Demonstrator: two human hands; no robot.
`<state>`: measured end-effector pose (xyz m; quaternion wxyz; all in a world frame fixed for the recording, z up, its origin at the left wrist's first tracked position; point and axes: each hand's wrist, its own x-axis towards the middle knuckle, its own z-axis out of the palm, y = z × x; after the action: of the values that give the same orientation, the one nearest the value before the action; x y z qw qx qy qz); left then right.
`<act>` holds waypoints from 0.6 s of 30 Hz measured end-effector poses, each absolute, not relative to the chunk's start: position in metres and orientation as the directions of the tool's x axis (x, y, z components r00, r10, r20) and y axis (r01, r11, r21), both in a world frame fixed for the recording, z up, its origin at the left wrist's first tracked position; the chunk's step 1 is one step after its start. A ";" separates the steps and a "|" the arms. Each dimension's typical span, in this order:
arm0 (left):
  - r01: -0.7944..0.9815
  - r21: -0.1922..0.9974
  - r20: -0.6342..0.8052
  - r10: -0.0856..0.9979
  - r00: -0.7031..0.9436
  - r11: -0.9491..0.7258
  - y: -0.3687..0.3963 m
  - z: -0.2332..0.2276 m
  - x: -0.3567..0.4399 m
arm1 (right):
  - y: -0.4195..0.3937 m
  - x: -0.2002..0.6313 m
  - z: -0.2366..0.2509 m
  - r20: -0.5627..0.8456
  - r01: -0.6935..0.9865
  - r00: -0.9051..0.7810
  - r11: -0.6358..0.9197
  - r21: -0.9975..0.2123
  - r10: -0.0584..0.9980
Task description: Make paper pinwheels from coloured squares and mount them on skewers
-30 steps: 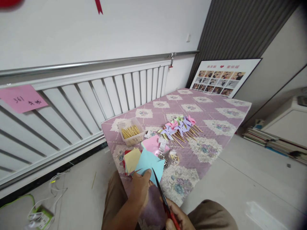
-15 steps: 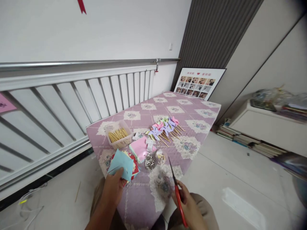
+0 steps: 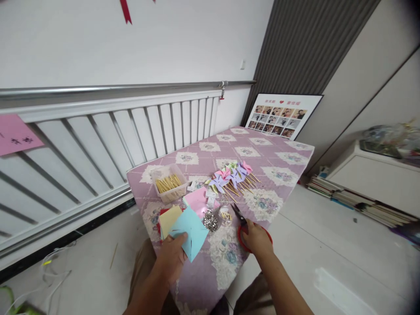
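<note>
My left hand [image 3: 173, 256] pinches a light blue paper square [image 3: 194, 227], thumb on top, with slits cut in from its corners. Just behind it lies a pile of coloured squares, a cream paper [image 3: 169, 217] on top and red ones beneath. My right hand [image 3: 258, 239] is closed over the red-handled scissors [image 3: 242, 218] at the table's right edge. Their dark blades point away from me, toward a small round tub [image 3: 225, 214] of pale pieces. Between the hands sits a heap of shiny metal bits [image 3: 210, 220].
Behind these are a clear plastic box [image 3: 179, 192] of wooden sticks, pink paper squares [image 3: 196, 199] and several finished paper pinwheels [image 3: 231, 176] on sticks. The cloth-covered table [image 3: 247, 152] stands against a white radiator [image 3: 147, 133]. A photo board [image 3: 282, 116] leans at the far end.
My left hand has lifted the blue square off the pile and moved it right. My right hand has brought the scissors from upright in the air down to the table edge.
</note>
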<state>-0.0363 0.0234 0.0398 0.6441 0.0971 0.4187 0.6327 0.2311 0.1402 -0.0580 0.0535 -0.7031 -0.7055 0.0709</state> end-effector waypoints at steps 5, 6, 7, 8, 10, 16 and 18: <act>-0.778 0.605 -0.411 0.903 -0.123 0.169 0.023 0.040 -0.039 | 0.144 0.226 -0.057 -0.022 0.991 -0.012 0.009 -0.132 1.000; -0.780 0.604 -0.414 0.901 -0.131 0.164 0.024 0.039 -0.040 | 0.142 0.226 -0.057 -0.019 0.991 -0.010 0.007 -0.132 1.000; -0.780 0.605 -0.415 0.900 -0.137 0.160 0.025 0.038 -0.041 | 0.140 0.227 -0.056 -0.015 0.991 -0.006 0.004 -0.135 1.000; -0.781 0.604 -0.418 0.898 -0.139 0.160 0.026 0.038 -0.041 | 0.138 0.227 -0.056 -0.010 0.990 -0.001 0.000 -0.143 1.000; -0.784 0.600 -0.422 0.896 -0.141 0.160 0.028 0.036 -0.042 | 0.134 0.228 -0.053 0.009 0.984 -0.003 0.005 -0.179 1.000; -0.826 0.540 -0.429 0.897 -0.107 0.160 0.036 0.041 -0.045 | 0.103 0.189 -0.034 0.110 0.796 -0.101 0.146 -0.588 0.989; -0.814 0.549 -0.424 0.902 -0.078 0.188 0.038 0.044 -0.044 | 0.083 0.164 -0.024 0.168 0.522 -0.186 0.242 -0.818 0.968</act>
<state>-0.0435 0.0384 0.0438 0.6765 0.0597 0.3693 0.6344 0.1641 0.0826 -0.0243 0.3557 -0.5296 -0.7032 0.3139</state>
